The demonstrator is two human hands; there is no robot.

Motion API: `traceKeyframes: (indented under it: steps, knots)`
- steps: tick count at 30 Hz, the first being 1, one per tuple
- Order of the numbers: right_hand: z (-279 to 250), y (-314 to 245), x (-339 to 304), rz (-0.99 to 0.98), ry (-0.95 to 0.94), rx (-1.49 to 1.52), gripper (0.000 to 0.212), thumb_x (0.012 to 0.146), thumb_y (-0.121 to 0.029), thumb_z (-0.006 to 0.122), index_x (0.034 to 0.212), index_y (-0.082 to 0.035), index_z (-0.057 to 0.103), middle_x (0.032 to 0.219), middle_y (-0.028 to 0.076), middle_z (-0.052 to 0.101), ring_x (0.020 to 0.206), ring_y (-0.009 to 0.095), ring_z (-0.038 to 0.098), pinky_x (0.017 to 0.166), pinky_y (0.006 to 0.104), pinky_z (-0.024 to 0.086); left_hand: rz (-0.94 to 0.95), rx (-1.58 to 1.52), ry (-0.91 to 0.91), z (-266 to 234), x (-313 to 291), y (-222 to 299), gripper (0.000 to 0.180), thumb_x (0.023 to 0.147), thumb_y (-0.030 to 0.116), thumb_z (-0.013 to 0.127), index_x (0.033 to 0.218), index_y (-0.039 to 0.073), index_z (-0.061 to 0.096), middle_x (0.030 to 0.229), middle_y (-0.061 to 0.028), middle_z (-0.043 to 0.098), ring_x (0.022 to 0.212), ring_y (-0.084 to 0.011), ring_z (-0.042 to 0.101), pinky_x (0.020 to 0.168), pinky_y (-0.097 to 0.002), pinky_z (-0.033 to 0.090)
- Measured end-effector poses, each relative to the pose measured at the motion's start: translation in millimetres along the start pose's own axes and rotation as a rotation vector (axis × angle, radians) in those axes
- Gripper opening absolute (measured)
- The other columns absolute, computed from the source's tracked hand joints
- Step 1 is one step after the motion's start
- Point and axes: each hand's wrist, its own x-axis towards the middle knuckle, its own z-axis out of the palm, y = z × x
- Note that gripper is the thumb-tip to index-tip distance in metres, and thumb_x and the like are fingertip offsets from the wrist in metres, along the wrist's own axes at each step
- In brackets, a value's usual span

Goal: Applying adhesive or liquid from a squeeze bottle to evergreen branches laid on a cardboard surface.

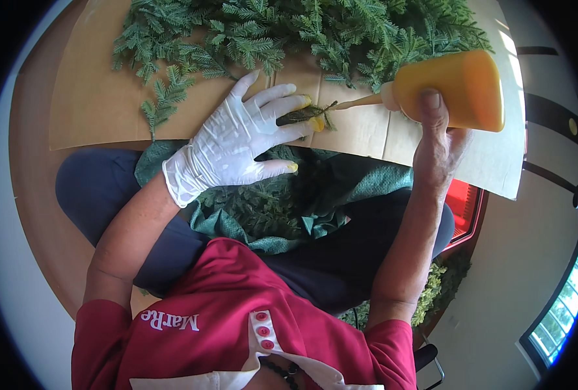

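My left hand (230, 136), in a white glove with yellow-stained fingertips, lies palm down with its fingers spread at the cardboard's near edge. Between its index and middle fingers lies a small dark green sprig (293, 117), partly covered by them. My bare right hand (437, 136) is wrapped round a yellow squeeze bottle (458, 88), tilted nearly flat with its long nozzle pointing left. The nozzle tip is at the sprig's end; whether they touch I cannot tell. Left of the gloved hand rests a loose green branch (163, 104).
A heap of artificial fir branches (302, 32) covers the far side of the cardboard sheet (87, 97). Between my crossed legs, an open green woven sack (367, 182) holds more greenery (263, 205). At the right are a red object (459, 205) and light green foliage (430, 292).
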Motion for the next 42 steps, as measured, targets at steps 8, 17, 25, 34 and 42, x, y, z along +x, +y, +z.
traceKeyframes:
  steps: [8,17,25,34,42]
  knots:
    - [2.6,-4.2,1.6,-0.045,0.074,0.011,0.037,0.081,-0.027,0.081,0.100,0.002,0.068,0.088,0.010,0.071,0.077,0.020,0.068,0.072,0.0290,0.055,0.002,0.033,-0.010,0.0,0.2,2.4,0.046,0.078,0.038,0.072,0.119,0.020,0.064,0.140,-0.0077,0.047,0.135,-0.0279,0.040,0.116,-0.0537,0.020]
    - [6.2,-10.0,-2.0,-0.055,0.068,-0.028,0.040,0.081,-0.030,0.081,0.102,0.002,0.068,0.088,0.011,0.071,0.077,0.020,0.068,0.072,0.0293,0.055,0.005,0.045,0.002,1.6,-1.3,2.1,0.046,0.077,0.037,0.073,0.118,0.019,0.064,0.140,-0.0080,0.047,0.135,-0.0278,0.040,0.116,-0.0530,0.021]
    - [-1.9,-6.7,-0.7,-0.012,0.047,-0.129,0.040,0.089,-0.030,0.073,0.112,0.002,0.064,0.099,0.010,0.067,0.093,0.020,0.063,0.086,0.0328,0.050,0.006,0.035,0.016,2.7,-2.1,1.9,0.047,0.076,0.035,0.073,0.119,0.019,0.064,0.141,-0.0074,0.047,0.134,-0.0280,0.041,0.116,-0.0529,0.021]
    - [-16.5,8.9,9.8,0.051,0.153,0.375,0.045,0.101,-0.033,0.054,0.128,0.003,0.047,0.110,0.020,0.063,0.111,0.032,0.063,0.087,0.0354,0.055,0.082,-0.115,-0.027,1.7,-25.2,14.2,0.045,0.074,0.032,0.071,0.117,0.018,0.066,0.142,-0.0068,0.050,0.136,-0.0308,0.041,0.117,-0.0557,0.017]
    - [-23.2,22.1,7.1,0.051,0.148,0.424,0.046,0.101,-0.032,0.053,0.130,0.002,0.045,0.116,0.024,0.062,0.112,0.032,0.063,0.083,0.0344,0.057,-0.147,-0.009,0.340,-64.5,-49.0,-23.5,0.025,0.079,0.023,0.070,0.102,0.012,0.069,0.114,-0.0019,0.063,0.104,-0.0255,0.062,0.092,-0.0368,0.046]
